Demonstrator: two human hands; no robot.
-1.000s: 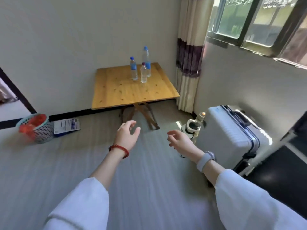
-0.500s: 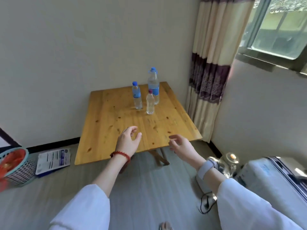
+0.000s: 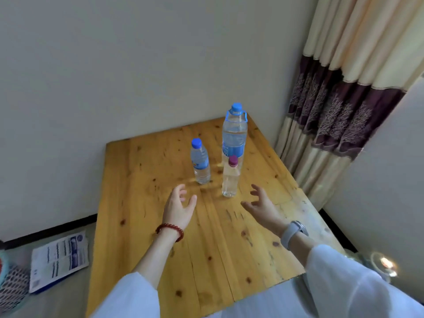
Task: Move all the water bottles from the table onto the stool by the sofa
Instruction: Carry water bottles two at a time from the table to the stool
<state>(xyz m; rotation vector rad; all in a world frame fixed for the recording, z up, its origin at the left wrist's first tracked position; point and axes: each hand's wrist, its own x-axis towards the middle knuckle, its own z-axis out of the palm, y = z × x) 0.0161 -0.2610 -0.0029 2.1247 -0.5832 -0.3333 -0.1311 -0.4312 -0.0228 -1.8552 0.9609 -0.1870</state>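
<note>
Three clear water bottles stand upright on a wooden table (image 3: 142, 216). The tall bottle (image 3: 234, 134) with a blue cap is farthest back. A small blue-capped bottle (image 3: 200, 162) stands to its left, and a small purple-capped bottle (image 3: 230, 177) stands nearest me. My left hand (image 3: 179, 207) hovers over the table just short of the small blue-capped bottle, fingers apart, empty. My right hand (image 3: 261, 206) hovers to the right of the purple-capped bottle, fingers spread, empty. No stool or sofa is in view.
The table sits in a room corner against a pale wall, with a cream and purple curtain (image 3: 339, 95) at the right. On the floor at the left lie a printed paper (image 3: 59, 258) and a mesh basket (image 3: 11, 288). A shiny glass object (image 3: 383, 265) sits at the lower right.
I have come up close to the table; the bottles are much nearer and larger. Both hands have reached forward over the tabletop towards the bottles, staying empty with fingers apart.
</note>
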